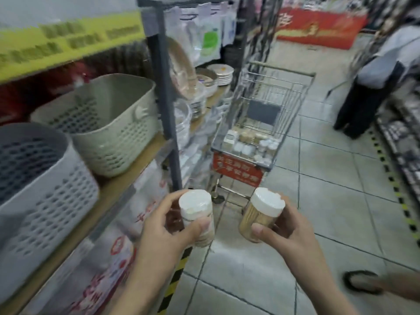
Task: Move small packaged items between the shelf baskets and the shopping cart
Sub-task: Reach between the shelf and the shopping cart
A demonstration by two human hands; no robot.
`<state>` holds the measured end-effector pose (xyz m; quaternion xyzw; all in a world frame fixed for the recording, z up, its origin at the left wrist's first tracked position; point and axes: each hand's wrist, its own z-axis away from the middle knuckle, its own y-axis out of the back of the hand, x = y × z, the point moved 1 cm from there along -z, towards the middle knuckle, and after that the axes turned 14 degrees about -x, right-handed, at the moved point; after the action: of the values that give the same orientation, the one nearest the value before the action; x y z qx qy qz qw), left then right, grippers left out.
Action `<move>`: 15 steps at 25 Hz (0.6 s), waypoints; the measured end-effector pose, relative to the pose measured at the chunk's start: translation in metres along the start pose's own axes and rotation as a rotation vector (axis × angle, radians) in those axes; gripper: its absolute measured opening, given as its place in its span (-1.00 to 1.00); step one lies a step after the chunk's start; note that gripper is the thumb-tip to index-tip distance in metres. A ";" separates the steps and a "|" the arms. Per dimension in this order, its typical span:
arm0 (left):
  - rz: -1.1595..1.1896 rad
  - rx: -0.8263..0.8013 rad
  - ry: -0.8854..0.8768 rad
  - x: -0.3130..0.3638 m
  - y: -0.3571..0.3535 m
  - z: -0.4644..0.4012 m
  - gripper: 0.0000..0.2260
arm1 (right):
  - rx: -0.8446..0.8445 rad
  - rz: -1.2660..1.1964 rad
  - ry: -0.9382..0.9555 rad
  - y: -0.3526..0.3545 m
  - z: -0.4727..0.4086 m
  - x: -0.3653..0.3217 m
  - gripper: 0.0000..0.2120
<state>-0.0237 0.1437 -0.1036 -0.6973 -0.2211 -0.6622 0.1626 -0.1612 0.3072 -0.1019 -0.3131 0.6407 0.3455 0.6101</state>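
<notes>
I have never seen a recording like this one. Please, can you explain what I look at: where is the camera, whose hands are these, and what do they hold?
There is no machine here. The one picture comes from a wide-angle camera worn on a person's head, looking forward and down, so the two hands belong to that person. The left hand grips a small jar with a white lid; its fingers curl round it. The right hand grips a similar jar that seems to be filled with thin sticks. On the wooden shelf at the left stand a grey basket and a beige basket. Ahead on the tiled floor is a shopping cart with small packaged items lying in it.
</notes>
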 end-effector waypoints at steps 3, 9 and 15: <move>0.034 -0.035 0.068 -0.016 -0.007 -0.052 -0.56 | 0.051 -0.006 -0.034 0.029 -0.032 0.010 -0.55; 0.012 -0.076 0.128 -0.041 -0.011 -0.186 -0.68 | 0.123 -0.064 -0.121 0.072 -0.126 0.031 -0.52; 0.025 -0.249 0.140 -0.046 -0.047 -0.320 -0.51 | 0.268 -0.089 -0.171 0.131 -0.202 0.050 -0.50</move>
<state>-0.3218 0.0133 -0.1296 -0.6668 -0.1168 -0.7294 0.0982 -0.3858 0.2158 -0.1409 -0.2264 0.6123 0.2548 0.7134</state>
